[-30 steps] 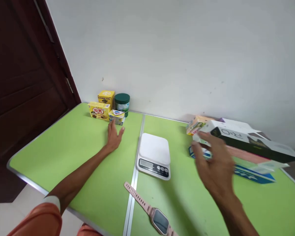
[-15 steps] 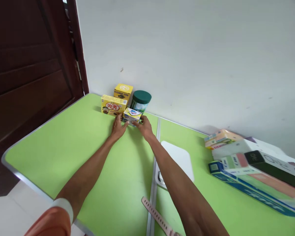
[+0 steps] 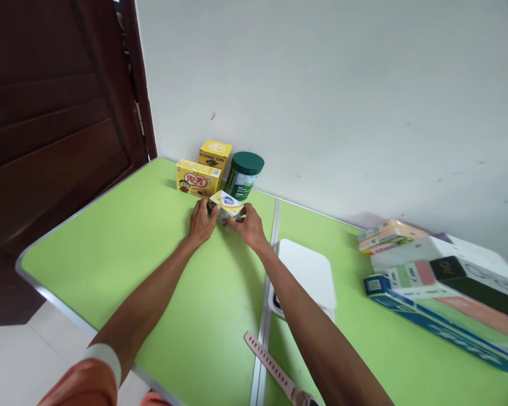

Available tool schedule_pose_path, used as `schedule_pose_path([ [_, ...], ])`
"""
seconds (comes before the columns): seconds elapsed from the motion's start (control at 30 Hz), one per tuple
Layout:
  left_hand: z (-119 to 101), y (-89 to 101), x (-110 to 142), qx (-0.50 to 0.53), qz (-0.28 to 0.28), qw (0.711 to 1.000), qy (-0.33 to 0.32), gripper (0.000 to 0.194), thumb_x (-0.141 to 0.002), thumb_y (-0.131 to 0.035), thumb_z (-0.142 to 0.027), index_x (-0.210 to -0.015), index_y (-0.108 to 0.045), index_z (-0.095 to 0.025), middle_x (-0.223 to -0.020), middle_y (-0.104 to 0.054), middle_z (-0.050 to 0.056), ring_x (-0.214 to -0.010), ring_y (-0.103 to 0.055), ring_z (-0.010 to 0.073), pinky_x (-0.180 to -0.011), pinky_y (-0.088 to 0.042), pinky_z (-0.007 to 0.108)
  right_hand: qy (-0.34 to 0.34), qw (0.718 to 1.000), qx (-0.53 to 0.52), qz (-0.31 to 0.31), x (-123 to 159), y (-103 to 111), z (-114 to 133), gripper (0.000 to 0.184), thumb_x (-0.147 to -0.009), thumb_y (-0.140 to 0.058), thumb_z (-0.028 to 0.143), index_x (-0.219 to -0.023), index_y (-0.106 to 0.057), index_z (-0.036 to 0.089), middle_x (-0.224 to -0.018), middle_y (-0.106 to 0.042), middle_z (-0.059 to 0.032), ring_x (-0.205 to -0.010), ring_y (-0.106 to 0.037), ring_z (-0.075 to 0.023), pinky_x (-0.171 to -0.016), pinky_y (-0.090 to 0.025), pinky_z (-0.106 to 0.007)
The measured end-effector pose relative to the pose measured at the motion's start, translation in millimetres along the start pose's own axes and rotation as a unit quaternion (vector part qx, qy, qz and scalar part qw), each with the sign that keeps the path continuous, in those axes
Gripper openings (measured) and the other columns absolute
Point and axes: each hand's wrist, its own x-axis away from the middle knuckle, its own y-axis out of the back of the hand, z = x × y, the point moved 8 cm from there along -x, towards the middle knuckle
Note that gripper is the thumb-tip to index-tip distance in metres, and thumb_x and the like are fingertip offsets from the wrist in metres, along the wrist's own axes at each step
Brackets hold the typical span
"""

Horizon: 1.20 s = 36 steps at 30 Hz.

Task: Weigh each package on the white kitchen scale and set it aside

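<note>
A small white and yellow soap box (image 3: 227, 204) is gripped between my two hands, just in front of the other packages. My left hand (image 3: 202, 221) closes on its left end, thumb on the near face. On the right end, my right hand (image 3: 249, 224) holds it with thumb and fingers. Behind the box stands a jar with a dark green lid (image 3: 244, 175). To the left is a yellow snack box (image 3: 198, 178) with red lettering, and behind that a taller yellow box (image 3: 215, 155) marked "COME ON".
A white flat device (image 3: 307, 273), like a kitchen scale, lies partly under my right forearm. Nearer me is a pink-strapped watch (image 3: 273, 366). Several cartons (image 3: 444, 293) are piled at the right of the green folding table (image 3: 186, 338). A white wall (image 3: 322, 101) runs behind.
The soap box has come slightly toward me, away from the jar and the yellow snack box, and is turned a little. Both hands moved with it. The camera view has shifted slightly.
</note>
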Motion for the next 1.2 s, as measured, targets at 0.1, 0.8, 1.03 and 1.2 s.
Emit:
schedule_pose_path([
  [0.1, -10, 13.1, 18, -0.025, 0.017, 1.0, -0.005, 0.024, -0.101, -0.054, -0.042, -0.11, -0.058, -0.021, -0.114, -0.068, 0.014, -0.109, -0.067, 0.0269, -0.098, -0.054, 0.043, 0.0, 1.0, -0.003, 0.017, 18, 1, 6, 0.047, -0.065, -0.078, 0.05, -0.091, -0.048, 0.026, -0.096, -0.068, -0.0048, -0.087, -0.066, -0.0246, -0.074, -0.056, -0.035],
  [0.8, -8, 39.7, 45, 0.184, 0.312, 0.924, 0.123, 0.081, -0.062, -0.094, -0.039, -0.134, -0.063, -0.017, -0.13, -0.073, 0.015, -0.107, -0.074, 0.0272, -0.095, -0.06, 0.045, -0.01, 0.979, -0.114, 0.166, 78, 15, 18, 0.044, -0.06, -0.093, 0.017, -0.09, -0.061, 0.022, -0.101, -0.078, -0.0035, -0.079, -0.076, -0.02, -0.07, -0.062, -0.031],
  [1.03, -30, 44.5, 45, 0.192, 0.351, 0.908, 0.122, 0.071, -0.056, -0.097, -0.037, -0.118, -0.069, -0.017, -0.114, -0.079, 0.01, -0.097, -0.076, 0.0265, -0.094, -0.06, 0.046, 0.006, 0.977, -0.122, 0.176, 86, 27, 28, 0.039, -0.061, -0.09, 0.017, -0.089, -0.062, 0.022, -0.09, -0.079, -0.0007, -0.078, -0.076, -0.0202, -0.066, -0.059, -0.029],
  [1.2, -83, 36.9, 34, 0.145, 0.348, 0.926, 0.031, 0.07, -0.059, -0.096, -0.038, -0.12, -0.07, -0.017, -0.113, -0.078, 0.009, -0.094, -0.074, 0.0248, -0.089, -0.06, 0.041, 0.033, 0.98, -0.127, 0.147, 99, 84, 37, 0.038, -0.063, -0.089, 0.023, -0.09, -0.062, 0.022, -0.092, -0.08, -0.0035, -0.079, -0.075, -0.0221, -0.067, -0.059, -0.03],
])
